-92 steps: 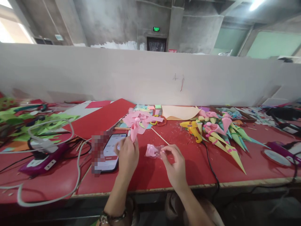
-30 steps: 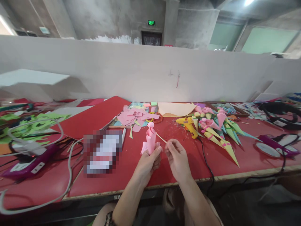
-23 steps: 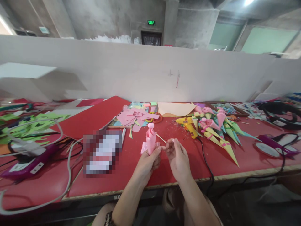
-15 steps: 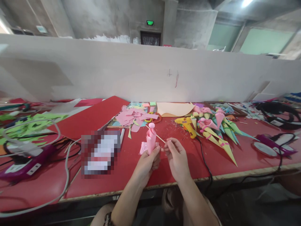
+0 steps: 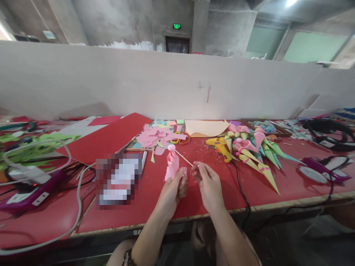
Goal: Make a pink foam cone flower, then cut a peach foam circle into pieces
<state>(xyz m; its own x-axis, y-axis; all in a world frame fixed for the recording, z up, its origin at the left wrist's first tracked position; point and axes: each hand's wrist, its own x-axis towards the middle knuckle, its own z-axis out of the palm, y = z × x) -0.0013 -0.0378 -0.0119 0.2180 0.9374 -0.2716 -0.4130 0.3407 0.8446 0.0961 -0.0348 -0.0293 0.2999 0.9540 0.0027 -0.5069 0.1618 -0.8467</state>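
Observation:
My left hand [image 5: 174, 188] is closed around the lower part of a rolled pink paper cone [image 5: 172, 162], with a pale pink ball [image 5: 171, 147] at its top. A thin wooden stick [image 5: 184, 157] slants from near the ball down to my right hand [image 5: 208, 181], which pinches its lower end. Whether the stick's tip touches the ball or passes behind the cone, I cannot tell. Behind the left hand, a small clear plastic bag [image 5: 167, 175] lies partly hidden on the red table [image 5: 133, 218].
A yellow glue gun [image 5: 219, 146] and a pile of finished paper cones [image 5: 257, 147] lie to the right. Pink paper scraps [image 5: 155, 136] are heaped ahead. On the left are a red sheet [image 5: 111, 138], a pixelated blurred area [image 5: 119, 181] and a purple power strip [image 5: 33, 192] with cables.
The cone and ball have shifted left and tilted away from the right hand. More of the stick now shows between ball and fingers. The right hand has barely moved.

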